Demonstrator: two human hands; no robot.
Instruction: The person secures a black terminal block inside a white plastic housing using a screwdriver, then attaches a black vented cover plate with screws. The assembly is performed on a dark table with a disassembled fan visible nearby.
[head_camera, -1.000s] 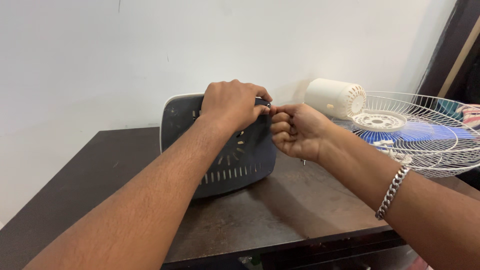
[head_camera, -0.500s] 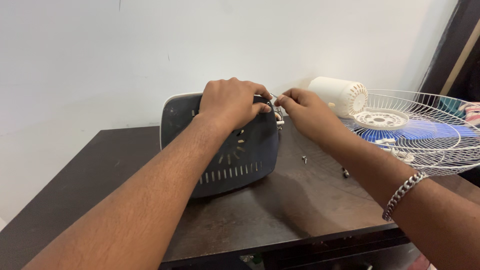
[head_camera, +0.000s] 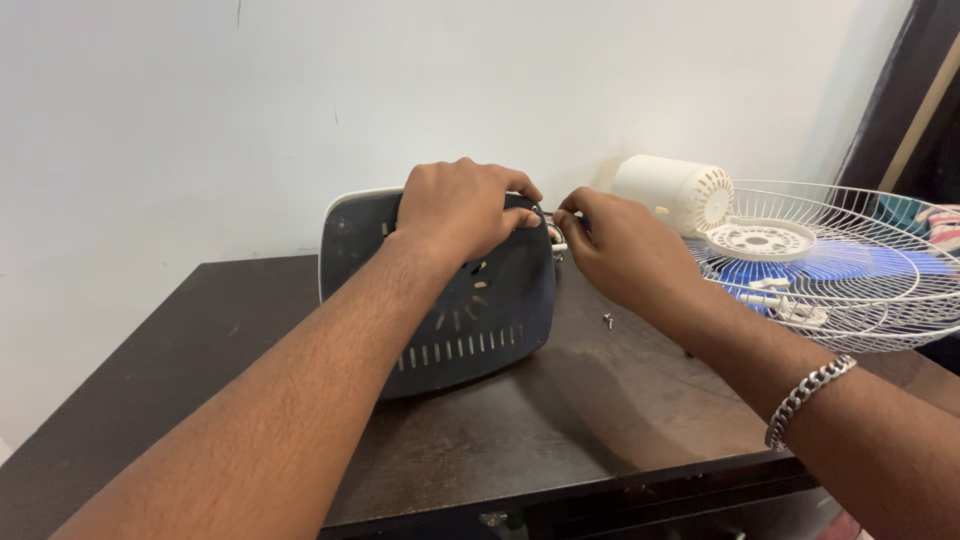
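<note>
A dark slotted fan base plate (head_camera: 480, 320) with a white rim stands on edge on the dark wooden table (head_camera: 560, 430). My left hand (head_camera: 458, 208) grips its top edge and holds it upright. My right hand (head_camera: 615, 245) pinches a small part at the plate's upper right corner, where wires or a small fitting show between the two hands. What exactly the fingers pinch is hidden. A small screw (head_camera: 607, 321) lies on the table below my right hand.
A white fan motor housing (head_camera: 672, 190) lies at the back right by the wall. A white wire fan guard (head_camera: 850, 270) with blue blades inside hangs over the table's right edge. A silver chain bracelet (head_camera: 808, 396) sits on my right wrist.
My right hand has moved up and left from a fist beside the plate to its top right corner, fingers now pinching there. My left hand has stayed on the plate.
</note>
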